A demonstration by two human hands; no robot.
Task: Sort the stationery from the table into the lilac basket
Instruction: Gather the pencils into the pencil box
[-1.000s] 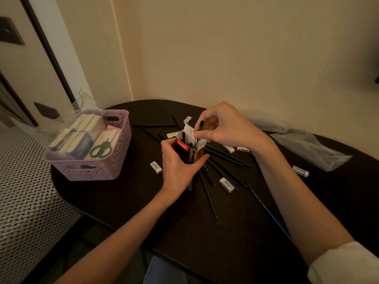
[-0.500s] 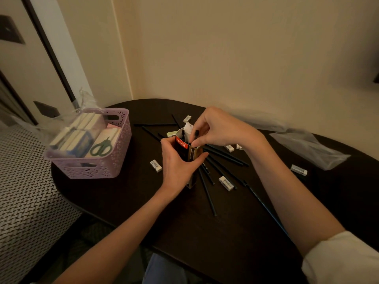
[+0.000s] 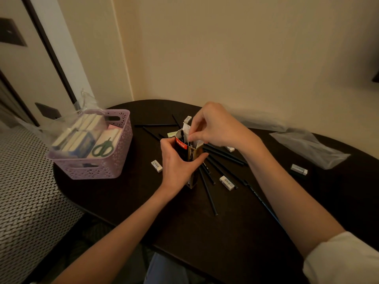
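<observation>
Now, head view: left hand [image 3: 178, 163] grips the upright pencil box [image 3: 189, 158] on the desk [image 3: 205, 232]; right hand [image 3: 215, 126], lower than a second ago, pinches a pencil nearly seated inside. Loose pencils [image 3: 208, 189] and erasers [image 3: 226, 182] lie right of the hands, lilac basket [image 3: 114, 160] left; sorting seems far from finished.

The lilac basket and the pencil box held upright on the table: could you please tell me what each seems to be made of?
The lilac basket looks like moulded plastic with a matte finish: its walls carry a regular pierced pattern and cut-out handle slots. The pencil box, gripped by the left hand, looks like thin printed card: folded flaps stand open at its top and the inner faces are plain white. Neither can be told for certain.
</observation>
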